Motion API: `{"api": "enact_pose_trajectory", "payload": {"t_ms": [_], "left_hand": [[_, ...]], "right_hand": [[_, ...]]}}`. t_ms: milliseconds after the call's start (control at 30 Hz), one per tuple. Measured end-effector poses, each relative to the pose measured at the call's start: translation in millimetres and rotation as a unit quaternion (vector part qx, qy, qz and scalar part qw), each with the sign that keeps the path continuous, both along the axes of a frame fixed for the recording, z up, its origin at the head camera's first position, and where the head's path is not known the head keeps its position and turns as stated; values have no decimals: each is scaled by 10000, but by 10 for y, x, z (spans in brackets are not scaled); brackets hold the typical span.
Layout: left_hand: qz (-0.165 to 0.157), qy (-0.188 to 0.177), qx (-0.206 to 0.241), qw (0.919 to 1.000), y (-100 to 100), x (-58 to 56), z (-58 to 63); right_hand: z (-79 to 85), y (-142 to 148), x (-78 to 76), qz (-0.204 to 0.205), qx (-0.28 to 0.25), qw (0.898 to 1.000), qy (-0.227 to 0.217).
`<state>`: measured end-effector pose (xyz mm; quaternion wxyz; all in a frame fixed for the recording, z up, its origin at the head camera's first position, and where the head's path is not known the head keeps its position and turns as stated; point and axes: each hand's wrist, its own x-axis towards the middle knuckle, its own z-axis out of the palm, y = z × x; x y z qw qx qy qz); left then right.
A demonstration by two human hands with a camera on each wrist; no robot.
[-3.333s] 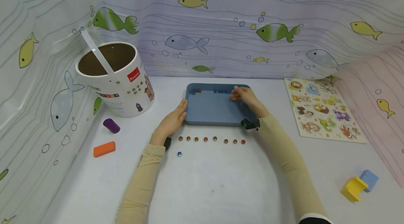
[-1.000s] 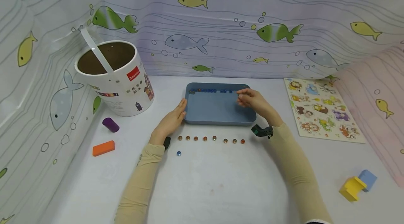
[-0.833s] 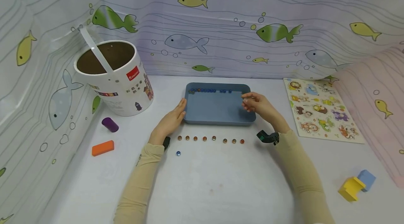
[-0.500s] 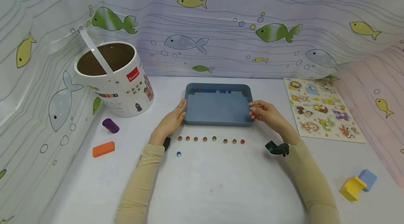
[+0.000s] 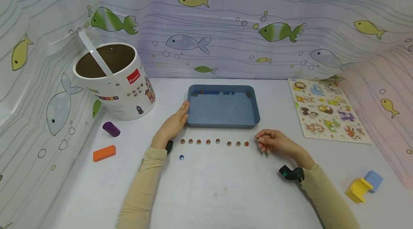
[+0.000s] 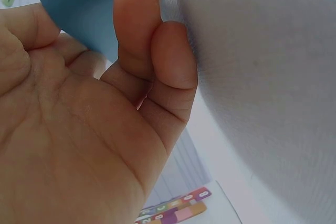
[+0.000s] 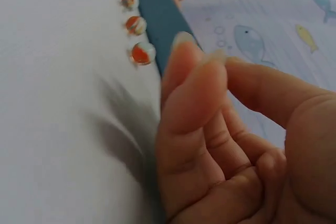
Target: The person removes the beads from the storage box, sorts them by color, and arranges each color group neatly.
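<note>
A blue-grey tray [image 5: 222,114] lies on the white table. Along its back wall runs a row of glass marbles [image 5: 211,92], mostly blue with a few amber ones at the left end. Two brownish marbles [image 5: 248,95] sit in its back right corner. My left hand [image 5: 171,125] rests against the tray's left side, fingers fairly straight. In front of the tray stands a line of orange and amber marbles [image 5: 208,142]; one blue marble [image 5: 181,157] lies nearer me. My right hand [image 5: 277,143] hovers right of that line, fingers loosely bent, with nothing visible between thumb and fingers.
A white bucket [image 5: 129,94] with a handle stands back left. Nearby lie a purple cylinder [image 5: 111,129] and an orange block [image 5: 104,153]. At the right are an animal picture board [image 5: 329,110], a yellow block [image 5: 358,190] and a blue block [image 5: 374,181]. A fish-print curtain [image 5: 226,24] hangs behind.
My right hand has left the tray's back right part and come forward and right, beyond the marble line. More blue marbles joined the left part of the tray's row. The left hand stays put.
</note>
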<state>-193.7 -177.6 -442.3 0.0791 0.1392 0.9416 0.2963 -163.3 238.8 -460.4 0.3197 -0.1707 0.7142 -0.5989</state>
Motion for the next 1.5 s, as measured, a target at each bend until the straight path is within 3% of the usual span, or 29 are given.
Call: {"api": "enact_pose_trajectory", "payload": {"t_ms": [200, 833, 1000, 1167, 1367, 1500], "left_hand": [[19, 5, 1, 10000, 4, 5, 4], [4, -40, -44, 10000, -5, 13, 11], [-2, -15, 5, 10000, 11, 21, 27], [-21, 1, 13, 10000, 17, 22, 32], [-40, -8, 82, 10000, 21, 21, 47], [-34, -25, 51, 10000, 12, 30, 50]], "right_hand": [[-50, -49, 32, 119, 530, 9985, -4], [-20, -175, 73, -63, 1114, 9932, 336], [-4, -88, 63, -46, 822, 9964, 203], [118, -4, 58, -62, 363, 9991, 212], [315, 52, -34, -128, -783, 9958, 466], [476, -94, -184, -455, -781, 9927, 799]]}}
